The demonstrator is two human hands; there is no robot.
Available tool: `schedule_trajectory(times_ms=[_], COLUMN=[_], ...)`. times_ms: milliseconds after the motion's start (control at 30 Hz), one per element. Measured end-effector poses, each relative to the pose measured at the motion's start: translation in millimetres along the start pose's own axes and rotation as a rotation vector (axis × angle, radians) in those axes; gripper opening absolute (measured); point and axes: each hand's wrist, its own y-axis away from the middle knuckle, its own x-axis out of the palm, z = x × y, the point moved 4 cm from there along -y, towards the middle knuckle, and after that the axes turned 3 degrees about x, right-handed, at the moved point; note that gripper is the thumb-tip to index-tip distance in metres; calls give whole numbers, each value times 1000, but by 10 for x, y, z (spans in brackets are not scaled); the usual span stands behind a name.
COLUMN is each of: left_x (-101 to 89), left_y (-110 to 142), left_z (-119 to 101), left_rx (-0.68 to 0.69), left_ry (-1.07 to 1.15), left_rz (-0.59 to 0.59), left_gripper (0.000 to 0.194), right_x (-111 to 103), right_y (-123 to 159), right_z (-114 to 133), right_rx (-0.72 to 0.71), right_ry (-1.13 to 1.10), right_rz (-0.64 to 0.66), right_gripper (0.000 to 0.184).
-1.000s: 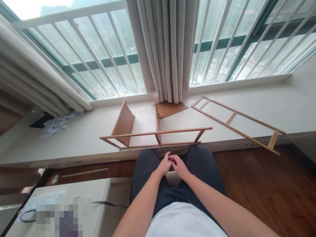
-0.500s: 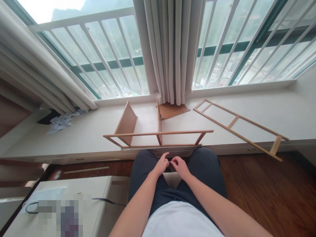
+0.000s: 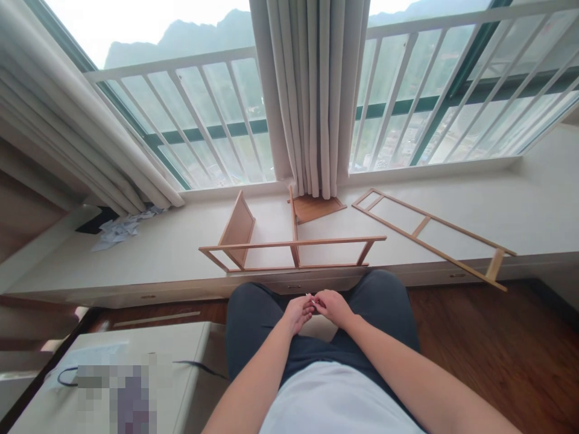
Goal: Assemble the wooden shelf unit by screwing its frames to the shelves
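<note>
My left hand is above my lap, palm turned partly up and fingers curled in. Its fingertips meet those of my right hand, which is closed in a pinch. A small white piece shows between the fingertips; it is too tiny to name. Beyond my knees, a partly assembled wooden frame rests on the white window ledge, with one upright panel at its left and a crosspiece in the middle. A loose wooden panel lies behind it, partly under the curtain.
A ladder-like wooden frame lies to the right, one end overhanging the ledge. Crumpled papers lie at the ledge's left. Beside me at left stands a white cabinet with a dark cable. Curtains hang ahead.
My hands were together, then slightly apart with a thin white thing between them, and are together again. My left hand has rolled palm-up and its index finger has curled. The view has tilted up.
</note>
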Motion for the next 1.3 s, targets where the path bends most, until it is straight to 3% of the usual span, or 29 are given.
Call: schedule_trajectory(times_ms=[167, 333, 467, 567, 700, 967, 1133, 1300], left_x=[89, 128, 101, 69, 35, -15, -13, -72], left_y=[-88, -203, -308, -396, -538, -861, -903, -871], left_z=[-112, -251, -339, -377, -362, -373, -319, -294], left_rx=[27, 83, 102, 118, 116, 98, 65, 47], left_ry=[52, 114, 163, 179, 167, 156, 162, 168], left_rz=[-10, -35, -63, -84, -117, -163, -187, -247], left_gripper=[21, 19, 12, 11, 11, 34, 34, 29], right_x=[13, 31, 61, 97, 166, 342, 403, 418], right_y=[-55, -166, -237, -292, -375, -545, -643, -776], right_z=[78, -122, -228, -222, -189, -325, -428, -429], right_rx=[-115, 115, 240, 274, 307, 363, 435, 370], right_ry=[121, -155, -325, -390, -487, -636, -733, -639], right_rz=[15, -58, -14, 40, 18, -11, -41, -9], right_gripper=[6, 12, 19, 23, 29, 30, 29, 26])
